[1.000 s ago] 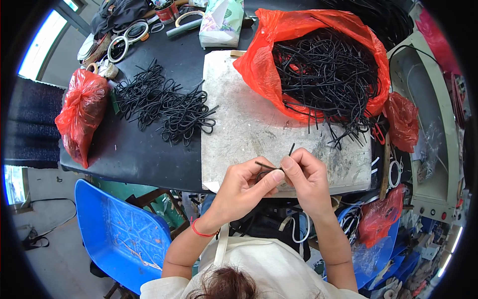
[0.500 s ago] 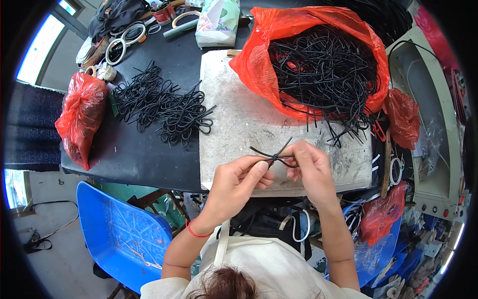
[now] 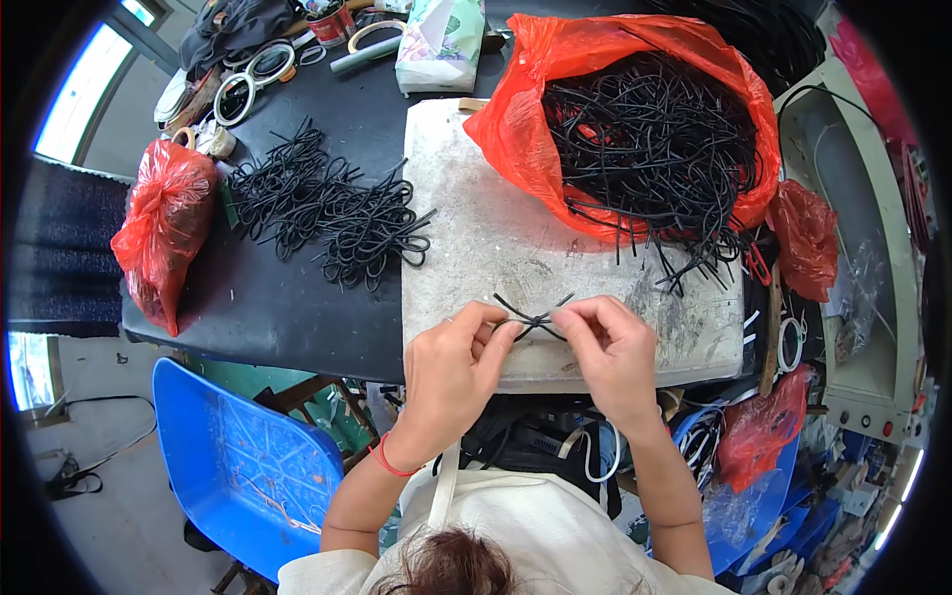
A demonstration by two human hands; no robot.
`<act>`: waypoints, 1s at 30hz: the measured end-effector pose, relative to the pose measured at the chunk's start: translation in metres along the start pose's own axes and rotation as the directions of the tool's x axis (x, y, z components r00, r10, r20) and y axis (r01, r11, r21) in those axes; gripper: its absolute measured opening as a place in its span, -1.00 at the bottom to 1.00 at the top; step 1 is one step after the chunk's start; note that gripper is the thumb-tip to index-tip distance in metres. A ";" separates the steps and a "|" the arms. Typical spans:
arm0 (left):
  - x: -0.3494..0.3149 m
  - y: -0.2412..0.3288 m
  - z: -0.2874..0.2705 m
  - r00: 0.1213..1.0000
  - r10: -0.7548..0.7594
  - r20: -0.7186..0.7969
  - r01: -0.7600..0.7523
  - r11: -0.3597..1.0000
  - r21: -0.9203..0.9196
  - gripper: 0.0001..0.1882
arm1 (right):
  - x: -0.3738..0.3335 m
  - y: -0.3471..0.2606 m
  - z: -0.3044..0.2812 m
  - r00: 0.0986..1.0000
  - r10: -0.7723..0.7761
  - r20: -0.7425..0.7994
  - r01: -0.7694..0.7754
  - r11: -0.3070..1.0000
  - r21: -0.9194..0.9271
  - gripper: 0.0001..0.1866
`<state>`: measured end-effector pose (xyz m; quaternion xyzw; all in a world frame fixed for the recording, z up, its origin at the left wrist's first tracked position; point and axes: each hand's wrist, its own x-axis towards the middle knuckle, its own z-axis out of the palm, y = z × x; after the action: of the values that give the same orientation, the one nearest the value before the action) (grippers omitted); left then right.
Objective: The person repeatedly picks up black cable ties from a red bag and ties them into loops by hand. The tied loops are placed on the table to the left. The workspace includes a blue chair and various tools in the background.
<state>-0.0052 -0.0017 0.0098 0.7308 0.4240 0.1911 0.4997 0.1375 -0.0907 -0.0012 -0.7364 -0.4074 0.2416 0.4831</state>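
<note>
A short black cord [image 3: 536,321] with a crossing or knot at its middle is stretched between my hands, its two free ends sticking up and outward. My left hand [image 3: 458,359] pinches one side of it between thumb and fingers. On the other side, my right hand [image 3: 607,352] grips it the same way, close to the crossing. Both hands are over the near part of a worn pale board [image 3: 466,258]. Beyond them, a red plastic bag [image 3: 516,129] lies open, full of loose black cords [image 3: 654,139]. Looped black cords [image 3: 372,233] are heaped left of the board.
A tied red bag [image 3: 164,233] sits at the dark table's left end. Scissors [image 3: 253,79], a grey tube [image 3: 367,57] and a tissue pack [image 3: 439,50] lie at the back. A blue plastic chair [image 3: 248,466] stands below left; a grey machine [image 3: 843,248] stands right.
My hands have drawn level on either side of the crossing, pulling the cord's loops smaller and tighter. My right hand has turned and lowered slightly.
</note>
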 end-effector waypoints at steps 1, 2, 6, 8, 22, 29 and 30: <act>0.002 -0.005 -0.001 0.994 0.087 -0.065 -0.079 0.989 0.128 -0.84 | 0.000 -0.001 -0.001 0.999 -0.005 -0.037 0.003 0.999 -0.053 -0.89; 0.003 -0.009 -0.004 0.976 0.181 -0.117 -0.146 0.955 0.258 -0.84 | 0.001 -0.001 -0.003 0.997 -0.011 -0.074 0.004 0.994 -0.105 -0.89; 0.002 -0.016 -0.025 0.936 0.232 -0.264 -0.196 0.968 0.158 -0.85 | -0.002 0.012 -0.019 0.992 0.000 -0.126 -0.006 0.999 -0.047 -0.91; -0.001 -0.014 -0.018 0.944 0.261 -0.200 -0.225 0.957 0.185 -0.87 | -0.003 0.008 -0.020 0.998 0.005 -0.063 -0.011 0.996 -0.087 -0.91; 0.045 -0.028 -0.060 0.697 0.499 -0.515 -0.110 0.784 0.611 -0.85 | 0.061 -0.005 -0.018 0.776 -0.609 -0.162 0.349 0.629 -0.694 -0.87; 0.034 0.004 0.004 0.643 0.755 -0.129 -0.653 0.629 0.422 -0.70 | 0.050 0.001 -0.021 0.736 -0.659 -0.155 0.334 0.552 -0.764 -0.75; 0.032 0.004 0.012 0.654 0.747 -0.123 -0.660 0.642 0.390 -0.70 | 0.053 -0.002 -0.018 0.724 -0.676 -0.135 0.325 0.508 -0.798 -0.77</act>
<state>0.0233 0.0167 0.0031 0.8732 0.1916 0.4014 0.1991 0.1796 -0.0555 0.0103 -0.7420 -0.5502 -0.2659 0.2756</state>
